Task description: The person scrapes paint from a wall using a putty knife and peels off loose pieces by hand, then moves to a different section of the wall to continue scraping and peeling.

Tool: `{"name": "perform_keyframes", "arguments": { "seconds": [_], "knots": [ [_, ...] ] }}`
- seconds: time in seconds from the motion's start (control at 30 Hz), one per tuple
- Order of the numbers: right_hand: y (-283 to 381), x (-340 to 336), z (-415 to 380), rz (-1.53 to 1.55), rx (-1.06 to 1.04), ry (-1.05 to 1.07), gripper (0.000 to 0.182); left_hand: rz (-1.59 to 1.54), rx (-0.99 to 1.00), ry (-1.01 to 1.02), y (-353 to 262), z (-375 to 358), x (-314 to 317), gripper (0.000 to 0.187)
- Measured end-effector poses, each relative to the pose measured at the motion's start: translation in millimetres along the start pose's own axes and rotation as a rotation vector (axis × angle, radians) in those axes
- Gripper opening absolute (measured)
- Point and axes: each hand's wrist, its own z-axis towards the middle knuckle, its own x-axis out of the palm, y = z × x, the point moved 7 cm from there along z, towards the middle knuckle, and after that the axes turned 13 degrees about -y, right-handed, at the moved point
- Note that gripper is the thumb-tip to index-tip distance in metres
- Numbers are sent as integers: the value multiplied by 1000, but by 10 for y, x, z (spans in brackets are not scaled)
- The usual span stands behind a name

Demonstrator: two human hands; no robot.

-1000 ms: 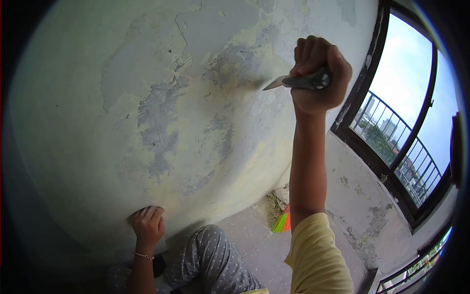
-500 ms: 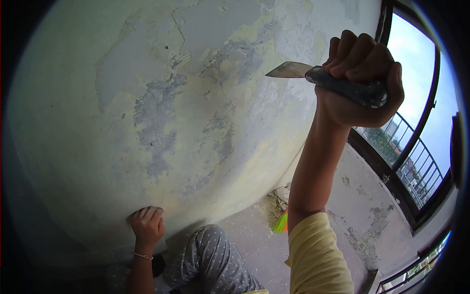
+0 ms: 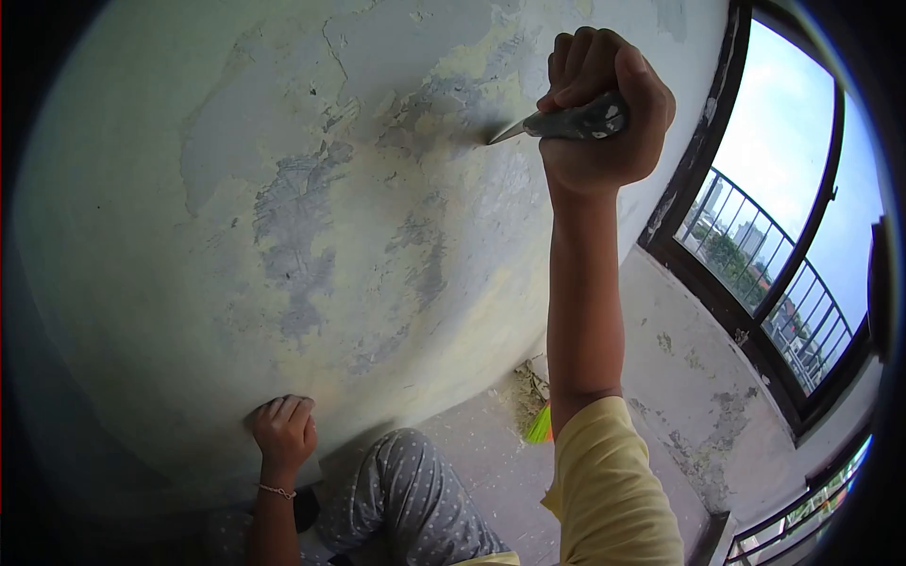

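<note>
Wrapped round the dark handle of a scraper (image 3: 576, 121), my right hand (image 3: 609, 104) is raised high at the upper right. The scraper's blade points left, its tip at the peeling wall (image 3: 377, 274), seen nearly edge-on. Patches of grey show there where the pale yellow-green coat is gone. Lower down, at the left, my left hand (image 3: 283, 429) rests against the wall with its fingers curled in. Whether anything is under those fingers is hidden.
A dark-framed window (image 3: 755, 189) with a railing outside fills the right side. Below it is a low wall (image 3: 689, 377) with flaking paint. Bright green bristles (image 3: 540, 426) and debris lie on the floor (image 3: 472, 462) by the corner. My bent knee is below.
My right hand has moved left with the scraper, bringing the blade from beside the wall to its surface and turning it edge-on. My left hand stays in place.
</note>
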Motion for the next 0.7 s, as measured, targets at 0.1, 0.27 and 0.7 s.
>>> {"name": "perform_keyframes", "arguments": {
  "seconds": [0.1,0.27,0.7],
  "knots": [
    [6,40,109,109,-8,34,42,-15,-8,8,1,-31,-7,15],
    [339,48,119,49,-42,39,43,-22,-11,29,11,-21,-11,15],
    [-162,-165,-223,-195,201,-104,40,-32,-10,21,-22,-54,-18,16]
  ]
}}
